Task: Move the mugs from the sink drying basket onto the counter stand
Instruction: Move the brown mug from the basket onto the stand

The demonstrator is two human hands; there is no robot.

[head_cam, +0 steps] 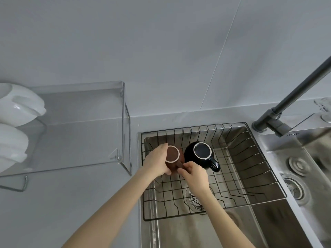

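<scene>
Both hands were down in the wire drying basket (250, 158) when I looked: my left hand (157, 162) was wrapped around the side of the brown mug (172, 154), fingers curled against its wall, and my right hand (194, 173) pinched that same mug's handle (179, 165) between thumb and fingers. So both were clamped on the one mug, close together with the mug between them. It sat upside down, pale foot ring facing up, and whether it rested on the wires or hung just clear I could not tell.

Just beyond my right hand, touching or nearly touching the brown mug, a black mug (201, 154) stood upside down too, its handle pointing toward my right wrist. The basket held only these two, and it sat in the steel sink (197, 230).

Beyond my left hand, on the counter (71, 203), stood the clear stand (80, 101), with white bowls (16, 104) at its far left end.
</scene>
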